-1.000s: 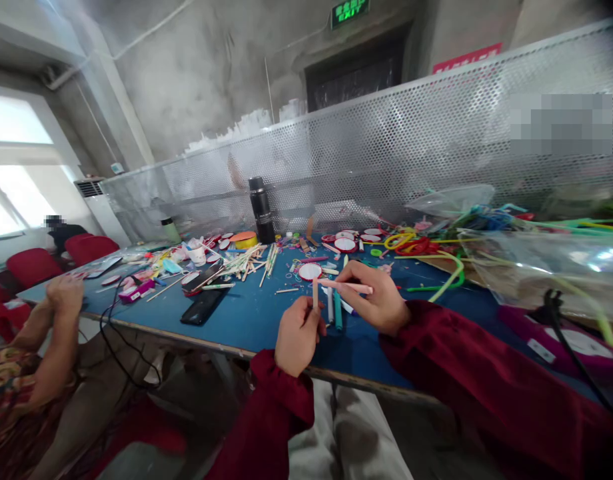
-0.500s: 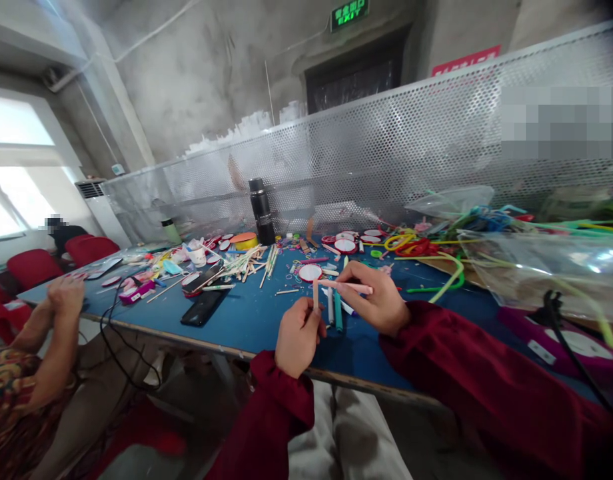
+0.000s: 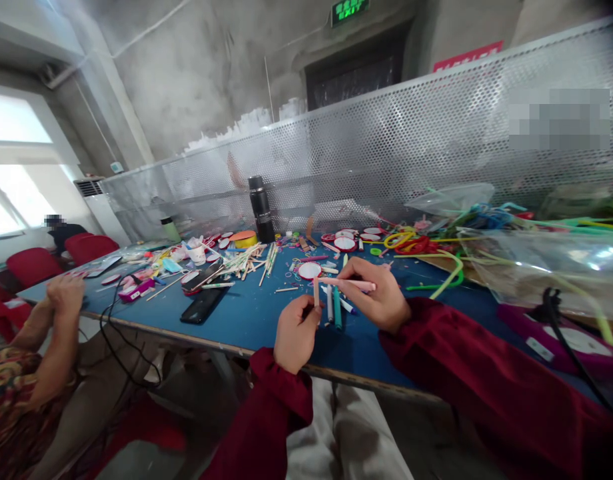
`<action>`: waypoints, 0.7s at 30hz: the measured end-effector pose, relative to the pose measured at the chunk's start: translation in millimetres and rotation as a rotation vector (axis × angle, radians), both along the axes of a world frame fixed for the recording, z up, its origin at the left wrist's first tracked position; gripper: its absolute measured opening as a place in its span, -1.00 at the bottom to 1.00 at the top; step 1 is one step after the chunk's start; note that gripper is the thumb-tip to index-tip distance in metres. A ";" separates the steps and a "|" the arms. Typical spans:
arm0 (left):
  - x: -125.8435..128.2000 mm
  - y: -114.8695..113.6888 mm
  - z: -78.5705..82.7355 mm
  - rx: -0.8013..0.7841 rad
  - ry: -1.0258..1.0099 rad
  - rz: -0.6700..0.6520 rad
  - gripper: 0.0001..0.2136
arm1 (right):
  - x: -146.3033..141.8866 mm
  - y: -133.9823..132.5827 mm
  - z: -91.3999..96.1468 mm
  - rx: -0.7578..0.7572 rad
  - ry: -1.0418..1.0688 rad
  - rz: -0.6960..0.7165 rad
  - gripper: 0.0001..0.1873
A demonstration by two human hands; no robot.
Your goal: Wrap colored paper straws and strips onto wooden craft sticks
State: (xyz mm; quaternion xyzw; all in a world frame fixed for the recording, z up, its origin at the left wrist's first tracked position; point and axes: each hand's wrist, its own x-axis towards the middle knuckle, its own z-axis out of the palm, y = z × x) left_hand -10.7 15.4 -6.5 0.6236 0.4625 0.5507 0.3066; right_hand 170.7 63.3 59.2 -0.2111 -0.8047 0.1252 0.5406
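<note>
Little has changed: my left hand (image 3: 294,333) still pinches the stick (image 3: 316,292) upright, its fingers drawn in slightly, and my right hand (image 3: 376,295) still pinches the pen (image 3: 362,285), shifted a touch. The pen's tip is at the stick's upper end, just this side of the white disc (image 3: 310,271); I can't tell whether they touch. The work seems to stay at that same spot.

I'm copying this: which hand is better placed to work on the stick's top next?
Probably the right hand: it holds a pink pen-like tool, one end at the stick, while the left hand grips that stick lower down.
</note>
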 end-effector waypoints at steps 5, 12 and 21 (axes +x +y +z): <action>-1.1 0.8 -0.5 0.001 0.042 0.028 -0.85 | -0.5 -1.6 0.2 -0.001 -0.003 0.011 -0.82; -0.3 0.2 0.1 -0.012 0.042 0.022 -0.84 | -1.1 -2.2 -0.5 -0.003 -0.009 0.012 -0.81; -0.4 -0.4 0.4 -0.014 0.067 0.027 -0.83 | 0.7 -2.5 0.7 -0.007 -0.032 -0.009 -0.81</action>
